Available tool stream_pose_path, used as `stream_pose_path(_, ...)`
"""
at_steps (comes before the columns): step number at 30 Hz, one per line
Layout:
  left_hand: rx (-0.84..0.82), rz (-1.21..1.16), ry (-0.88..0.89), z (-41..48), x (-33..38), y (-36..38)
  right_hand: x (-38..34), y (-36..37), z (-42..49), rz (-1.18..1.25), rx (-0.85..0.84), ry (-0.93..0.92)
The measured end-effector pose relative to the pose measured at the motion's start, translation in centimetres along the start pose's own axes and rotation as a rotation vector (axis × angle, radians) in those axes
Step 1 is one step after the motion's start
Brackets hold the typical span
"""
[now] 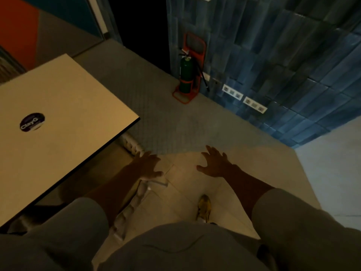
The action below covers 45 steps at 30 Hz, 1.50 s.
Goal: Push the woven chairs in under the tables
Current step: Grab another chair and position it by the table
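A pale square table (64, 106) with a dark edge fills the left of the head view; a round dark sticker (32, 122) lies on its top. Under its right edge a woven chair (130, 142) shows only its curved top rail, most of it hidden by the tabletop and my arm. My left hand (147, 165) hovers over that rail with fingers spread, and I cannot tell whether it touches. My right hand (214, 163) is open in the air over the floor, holding nothing.
A green fire extinguisher (186, 75) in a red stand sits against the blue tiled wall (283, 55), with white sockets (232, 91) low on the wall. Grey carpet (166, 114) and light floor tiles lie ahead; my shoe (204, 208) is below.
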<state>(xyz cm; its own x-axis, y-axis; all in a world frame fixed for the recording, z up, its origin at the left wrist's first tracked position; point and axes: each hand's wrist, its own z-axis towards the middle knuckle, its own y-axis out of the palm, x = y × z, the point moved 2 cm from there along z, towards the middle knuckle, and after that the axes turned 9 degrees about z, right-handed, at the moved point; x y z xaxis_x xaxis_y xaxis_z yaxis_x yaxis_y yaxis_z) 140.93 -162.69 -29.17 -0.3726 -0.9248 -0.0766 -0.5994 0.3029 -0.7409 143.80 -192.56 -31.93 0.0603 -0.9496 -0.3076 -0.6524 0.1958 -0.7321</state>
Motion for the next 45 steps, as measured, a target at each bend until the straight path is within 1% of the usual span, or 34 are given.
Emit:
stream_pose_path(3, 0.023, 0.014, -0.034, 2.8, 1.1, -3.8, 3.2, -4.0, 2.2, -0.021, -0.004, 0.004)
stream_pose_path(9, 0.058, -0.059, -0.107, 7.8, 2.8, -9.6, 7.7, -11.9, 7.0, -0.078, 0.001, -0.009)
stream_pose_path(13, 0.059, -0.104, -0.142, 10.2, 3.2, -11.3, 7.8, -15.0, 9.6, -0.139, -0.026, -0.060)
stream_pose_path(19, 0.058, -0.146, -0.192, 13.9, 0.7, -12.9, 5.5, -19.0, 14.7, -0.212, -0.082, -0.143)
stream_pose_path(26, 0.049, -0.210, -0.232, 19.7, -5.9, -15.1, 1.4, -24.0, 22.6, -0.279, -0.098, -0.205)
stream_pose_path(31, 0.072, -0.265, -0.258, 23.6, -13.4, -17.4, -2.4, -28.4, 29.6, -0.318, -0.143, -0.224)
stream_pose_path(35, 0.095, -0.274, -0.271, 25.9, -19.9, -19.8, -6.3, -32.2, 34.9, -0.284, -0.132, -0.206)
stream_pose_path(38, 0.091, -0.293, -0.299, 27.0, -23.9, -21.7, -9.0, -34.4, 37.8, -0.233, -0.101, -0.247)
stream_pose_path(41, 0.116, -0.348, -0.314, 27.5, -26.7, -23.1, -11.4, -35.2, 41.4, -0.198, -0.133, -0.284)
stream_pose_path(44, 0.166, -0.463, -0.281, 27.5, -28.7, -24.1, -13.8, -35.5, 45.2, -0.211, -0.094, -0.334)
stream_pose_path(45, 0.179, -0.502, -0.285, 28.1, -29.8, -23.8, -15.0, -35.6, 46.9, -0.232, -0.106, -0.327)
